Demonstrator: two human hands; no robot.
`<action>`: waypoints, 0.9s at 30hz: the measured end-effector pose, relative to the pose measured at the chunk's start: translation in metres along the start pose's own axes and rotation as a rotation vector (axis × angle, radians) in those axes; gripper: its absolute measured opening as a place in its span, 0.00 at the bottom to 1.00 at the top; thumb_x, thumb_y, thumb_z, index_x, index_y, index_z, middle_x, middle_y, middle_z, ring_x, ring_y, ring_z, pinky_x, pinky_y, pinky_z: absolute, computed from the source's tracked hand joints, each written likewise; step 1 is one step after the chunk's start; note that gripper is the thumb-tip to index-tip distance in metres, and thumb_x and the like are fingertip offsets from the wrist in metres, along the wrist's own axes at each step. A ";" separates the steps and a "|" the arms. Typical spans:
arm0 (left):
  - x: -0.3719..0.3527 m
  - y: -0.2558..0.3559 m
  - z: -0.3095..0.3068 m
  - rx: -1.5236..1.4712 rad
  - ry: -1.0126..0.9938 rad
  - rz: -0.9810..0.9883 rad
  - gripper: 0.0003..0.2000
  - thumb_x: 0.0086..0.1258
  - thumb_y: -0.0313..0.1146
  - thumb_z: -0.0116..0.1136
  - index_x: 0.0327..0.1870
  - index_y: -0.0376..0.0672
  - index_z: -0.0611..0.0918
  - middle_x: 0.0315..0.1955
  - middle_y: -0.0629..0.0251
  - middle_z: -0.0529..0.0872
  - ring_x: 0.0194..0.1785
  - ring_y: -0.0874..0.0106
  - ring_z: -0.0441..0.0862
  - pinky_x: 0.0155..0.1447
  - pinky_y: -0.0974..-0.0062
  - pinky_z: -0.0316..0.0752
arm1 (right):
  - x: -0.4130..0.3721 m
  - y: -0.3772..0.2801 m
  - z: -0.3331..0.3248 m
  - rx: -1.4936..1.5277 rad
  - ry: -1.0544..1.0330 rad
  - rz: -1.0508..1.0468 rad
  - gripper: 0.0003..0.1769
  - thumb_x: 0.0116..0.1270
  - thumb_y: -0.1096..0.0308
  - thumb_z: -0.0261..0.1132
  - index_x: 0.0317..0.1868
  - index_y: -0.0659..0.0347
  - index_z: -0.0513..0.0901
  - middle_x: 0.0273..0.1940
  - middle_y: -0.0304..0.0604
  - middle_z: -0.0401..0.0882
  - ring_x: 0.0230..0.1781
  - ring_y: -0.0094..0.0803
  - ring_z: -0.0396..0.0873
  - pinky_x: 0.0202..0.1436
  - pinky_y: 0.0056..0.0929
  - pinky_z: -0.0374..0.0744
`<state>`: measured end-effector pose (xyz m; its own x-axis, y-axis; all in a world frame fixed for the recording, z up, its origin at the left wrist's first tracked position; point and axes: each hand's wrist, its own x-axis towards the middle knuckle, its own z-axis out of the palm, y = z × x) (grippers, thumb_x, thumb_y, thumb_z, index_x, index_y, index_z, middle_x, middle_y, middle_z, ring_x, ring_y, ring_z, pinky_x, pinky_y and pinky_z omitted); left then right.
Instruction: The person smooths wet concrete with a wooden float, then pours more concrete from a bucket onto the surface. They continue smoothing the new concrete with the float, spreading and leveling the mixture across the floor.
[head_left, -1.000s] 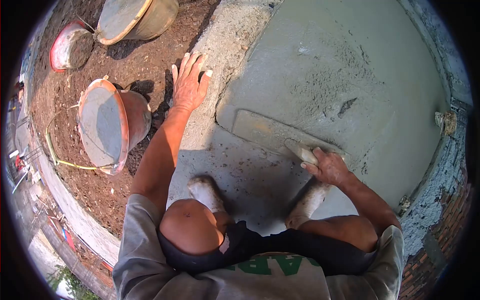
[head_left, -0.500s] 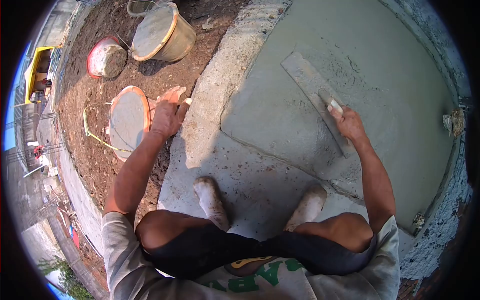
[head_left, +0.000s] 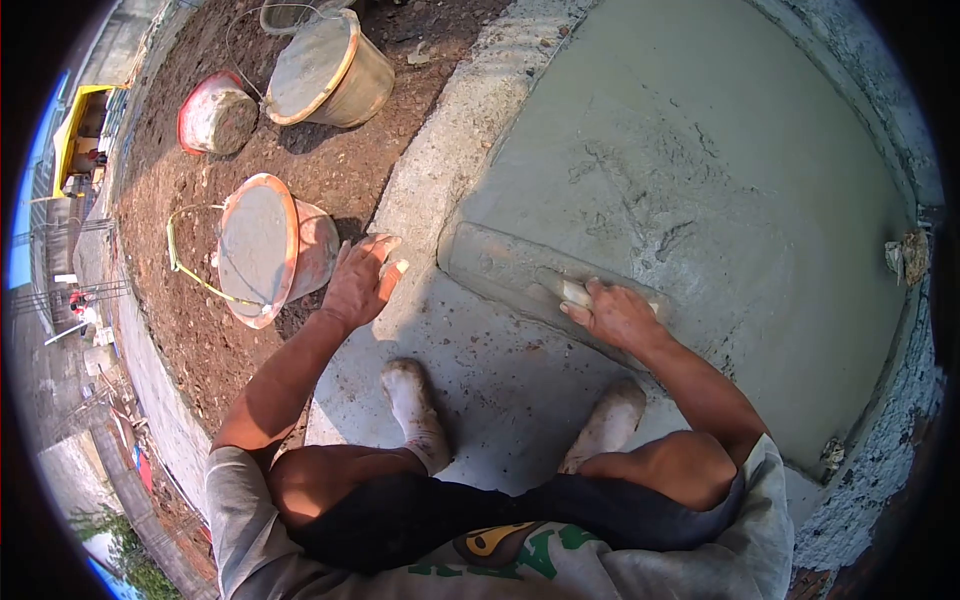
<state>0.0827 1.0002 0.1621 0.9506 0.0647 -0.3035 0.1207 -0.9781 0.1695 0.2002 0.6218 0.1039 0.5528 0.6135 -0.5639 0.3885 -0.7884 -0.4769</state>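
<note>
My right hand is wrapped round the pale handle of a long flat trowel. The trowel lies on the wet grey concrete along its near edge, its left end by the slab's corner. My left hand is empty with its fingers apart, over the inner side of the rough concrete ledge, just right of a tilted orange-rimmed bucket filled with grey mix.
A second full bucket and a small red-rimmed bucket stand on brown soil at the upper left. My two whitish boots rest on the grey floor. A rough wall curves along the right.
My right hand and the trowel have moved left and nearer, and the trowel has turned to lie along the concrete's near edge. My left hand has moved slightly right and nearer.
</note>
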 end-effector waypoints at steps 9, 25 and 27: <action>0.008 0.007 0.020 0.061 -0.025 0.060 0.23 0.73 0.43 0.55 0.65 0.43 0.72 0.62 0.54 0.76 0.68 0.55 0.68 0.73 0.46 0.55 | 0.037 0.039 -0.054 0.099 0.296 0.227 0.40 0.70 0.35 0.52 0.51 0.71 0.79 0.41 0.65 0.84 0.48 0.58 0.82 0.56 0.50 0.78; -0.009 -0.015 0.043 0.015 -0.060 -0.099 0.20 0.74 0.45 0.52 0.59 0.41 0.76 0.57 0.51 0.79 0.64 0.53 0.73 0.67 0.61 0.65 | -0.030 0.025 -0.033 0.104 0.199 0.124 0.41 0.70 0.35 0.53 0.54 0.73 0.77 0.36 0.68 0.83 0.44 0.64 0.82 0.50 0.53 0.79; -0.001 -0.004 0.026 0.010 -0.060 -0.040 0.20 0.74 0.45 0.51 0.59 0.41 0.76 0.57 0.50 0.79 0.63 0.52 0.73 0.68 0.59 0.64 | -0.032 -0.006 -0.017 0.090 0.054 0.042 0.41 0.71 0.36 0.52 0.56 0.73 0.75 0.37 0.67 0.83 0.45 0.63 0.82 0.52 0.53 0.78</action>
<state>0.0743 0.9995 0.1376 0.9264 0.0921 -0.3651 0.1548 -0.9770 0.1465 0.1925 0.6063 0.1365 0.6069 0.5749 -0.5488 0.2980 -0.8047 -0.5134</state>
